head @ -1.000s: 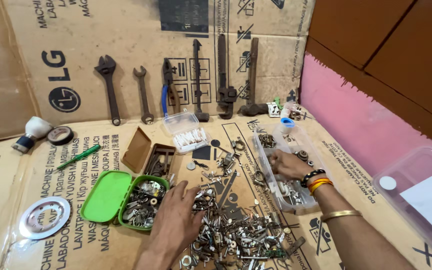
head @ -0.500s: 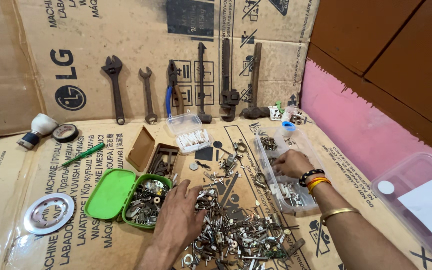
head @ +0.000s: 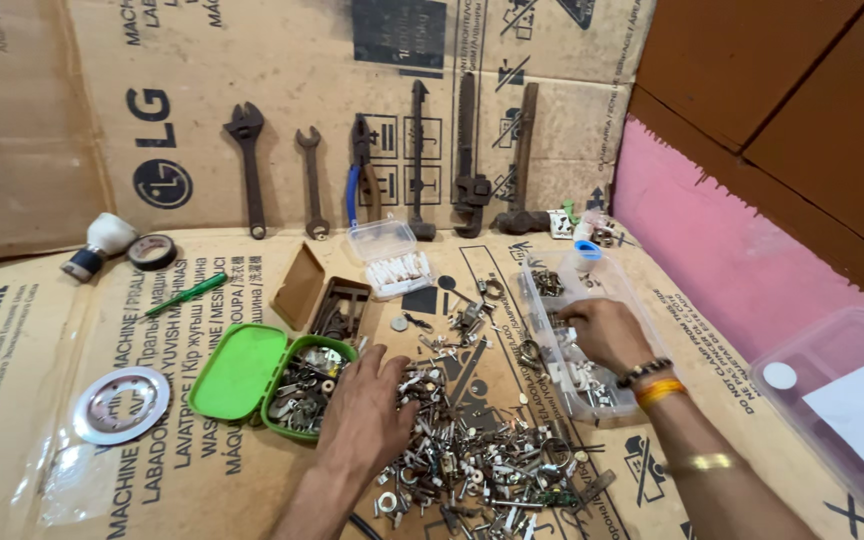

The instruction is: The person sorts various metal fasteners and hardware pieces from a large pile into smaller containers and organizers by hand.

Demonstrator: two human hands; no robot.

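1. Head view: the left hand [head: 364, 415] lies palm down, fingers spread wide, on the left edge of the pile of loose nuts, bolts and small metal parts [head: 472, 460] in the lower centre of the frame. Whether it pinches a piece under the palm cannot be told.
2. The right hand [head: 602, 335], with bangles on the wrist, reaches into the clear divided tray [head: 592, 395] right of centre. Its fingers curl loosely over the tray's contents; what they hold, if anything, is hidden.
3. Just left of the left hand sits the open green box [head: 242, 372], lid flat, its base part filled with metal bits. Above it is a small brown cardboard box [head: 337, 305] with dark screws, and higher up a clear case of white plugs [head: 392, 262].
4. The work in hand looks like sorting: pieces from the pile go into the containers on either side.
5. The next move, by this reading, calls for the left fingers to close on one piece and lift it clear without dragging its neighbours, matching it to the right compartment.
6. Against the cardboard backing at the top lean wrenches, pliers and a pipe wrench [head: 467, 160]; a green screwdriver [head: 184, 296], a tape roll [head: 152, 252] and a metal ring [head: 120, 405] lie at the left.
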